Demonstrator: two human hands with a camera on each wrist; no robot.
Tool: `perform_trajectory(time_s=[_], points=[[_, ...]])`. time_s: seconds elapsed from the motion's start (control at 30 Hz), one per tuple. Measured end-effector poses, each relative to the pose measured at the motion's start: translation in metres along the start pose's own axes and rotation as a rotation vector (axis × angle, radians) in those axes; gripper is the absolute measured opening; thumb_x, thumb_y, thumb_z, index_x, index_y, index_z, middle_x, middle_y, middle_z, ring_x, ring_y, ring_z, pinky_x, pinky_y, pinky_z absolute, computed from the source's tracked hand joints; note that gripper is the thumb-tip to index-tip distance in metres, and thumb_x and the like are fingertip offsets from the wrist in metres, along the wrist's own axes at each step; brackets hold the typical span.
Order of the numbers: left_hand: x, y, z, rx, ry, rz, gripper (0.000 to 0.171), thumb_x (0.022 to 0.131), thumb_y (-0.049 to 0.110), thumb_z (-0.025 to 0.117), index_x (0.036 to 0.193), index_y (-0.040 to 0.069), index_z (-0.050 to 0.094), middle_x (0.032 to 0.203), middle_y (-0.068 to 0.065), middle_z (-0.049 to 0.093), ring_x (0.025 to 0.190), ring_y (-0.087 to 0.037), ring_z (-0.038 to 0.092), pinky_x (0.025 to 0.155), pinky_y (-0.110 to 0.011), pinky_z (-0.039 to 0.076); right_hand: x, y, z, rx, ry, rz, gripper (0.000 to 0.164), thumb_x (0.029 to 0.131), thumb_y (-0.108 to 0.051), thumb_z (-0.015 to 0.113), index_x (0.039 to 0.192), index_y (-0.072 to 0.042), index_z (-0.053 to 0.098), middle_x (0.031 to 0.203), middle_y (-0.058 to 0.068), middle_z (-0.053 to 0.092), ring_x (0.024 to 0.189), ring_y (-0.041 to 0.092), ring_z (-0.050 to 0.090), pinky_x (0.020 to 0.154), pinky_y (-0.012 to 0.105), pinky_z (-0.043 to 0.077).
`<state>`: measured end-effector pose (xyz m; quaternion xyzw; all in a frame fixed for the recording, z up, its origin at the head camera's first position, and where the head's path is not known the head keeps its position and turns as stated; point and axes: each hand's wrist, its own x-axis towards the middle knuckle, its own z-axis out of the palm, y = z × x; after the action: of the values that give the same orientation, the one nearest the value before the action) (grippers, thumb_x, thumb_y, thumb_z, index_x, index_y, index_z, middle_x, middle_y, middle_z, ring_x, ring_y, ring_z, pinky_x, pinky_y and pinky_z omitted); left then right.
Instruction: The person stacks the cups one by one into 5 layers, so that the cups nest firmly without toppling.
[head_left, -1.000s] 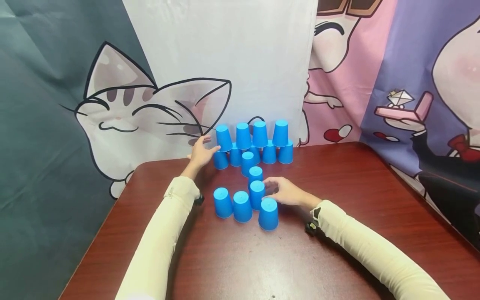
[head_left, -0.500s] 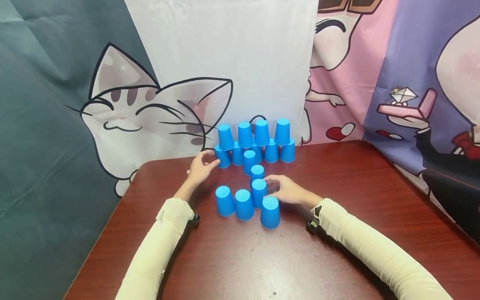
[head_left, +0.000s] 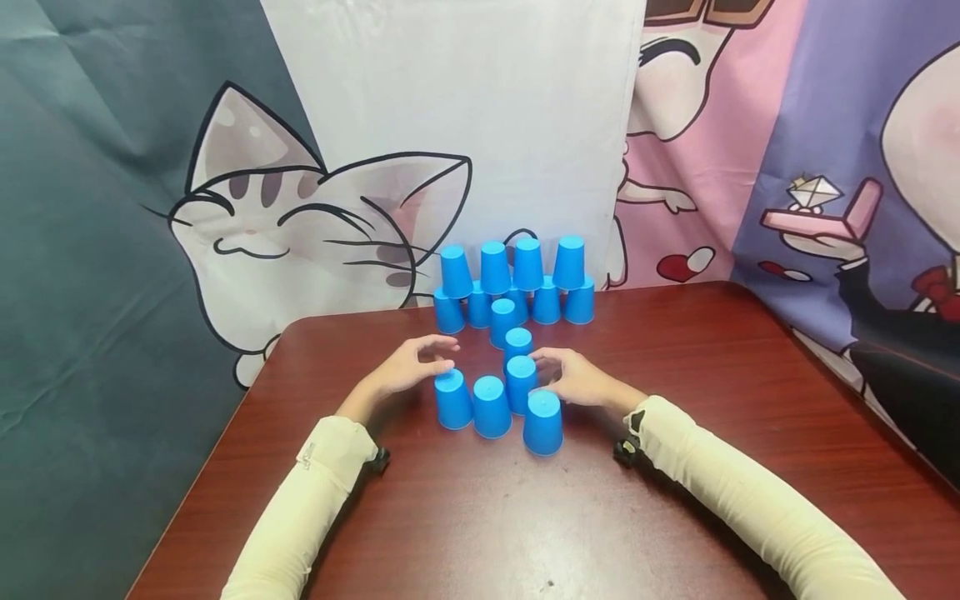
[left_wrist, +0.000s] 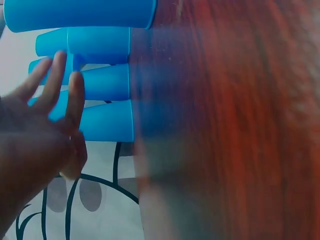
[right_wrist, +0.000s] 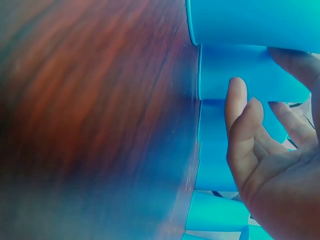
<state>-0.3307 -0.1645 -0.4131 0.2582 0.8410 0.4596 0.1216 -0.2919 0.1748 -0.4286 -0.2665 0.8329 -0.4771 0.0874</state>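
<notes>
Right hand is curled loosely round an upside-down blue cup mid-table, fingertips touching its right side; the wrist view shows the fingers bent against a cup wall, contact looks light, can't tell if it's a firm grip. That cup sits in a near cluster: two more inverted cups to its left, the leftmost cup and the middle cup, side by side and touching or nearly so, plus a front cup nearest the person, just right of the held one. Left hand hovers just above and behind the leftmost cup, fingers relaxed and slightly spread, holding nothing; can't tell whether the fingertips touch the cup top. Left wrist view confirms straight, spread fingers with cups beyond them. Behind the held cup, two single cups run in a line toward the back. At the far table edge stands a two-tier cup stack: a bottom row of inverted cups with four on top. All on a dark red wood-grain table. Both arms in cream sleeves. Backdrop behind is a cartoon cat cloth and a pink and purple cartoon print.
</notes>
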Motion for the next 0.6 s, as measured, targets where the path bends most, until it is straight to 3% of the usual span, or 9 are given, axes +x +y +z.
perform_trajectory(time_s=[0.13,0.3,0.6], points=[[-0.006,-0.004,0.0,-0.021,-0.118,0.057,0.062,0.093,0.035,0.068,0.144,0.007,0.049,0.141,-0.015,0.055,0.124,-0.031,0.052,0.099,-0.053,0.047,0.0,0.002,0.001,-0.012,-0.002,0.0,0.051,0.086,-0.019,0.077,0.131,-0.005,0.057,0.124,0.018,0.064,0.107,0.037,0.066,0.075,0.044,0.058],[-0.012,-0.007,-0.003,-0.021,-0.224,0.081,0.07,0.083,0.035,0.078,0.144,0.013,0.051,0.141,-0.003,0.056,0.133,-0.027,0.046,0.102,-0.055,0.043,0.001,0.003,0.002,-0.025,0.002,-0.009,0.05,0.086,-0.019,0.078,0.13,-0.006,0.057,0.125,0.017,0.065,0.109,0.036,0.065,0.083,0.051,0.056],[-0.01,-0.002,-0.001,0.116,-0.231,0.046,0.06,0.078,0.036,0.083,0.132,0.018,0.061,0.126,0.004,0.064,0.124,-0.024,0.053,0.098,-0.055,0.046,0.001,0.0,0.003,-0.032,0.026,-0.036,0.05,0.086,-0.015,0.078,0.129,-0.001,0.056,0.125,0.02,0.064,0.112,0.04,0.063,0.087,0.056,0.054]])
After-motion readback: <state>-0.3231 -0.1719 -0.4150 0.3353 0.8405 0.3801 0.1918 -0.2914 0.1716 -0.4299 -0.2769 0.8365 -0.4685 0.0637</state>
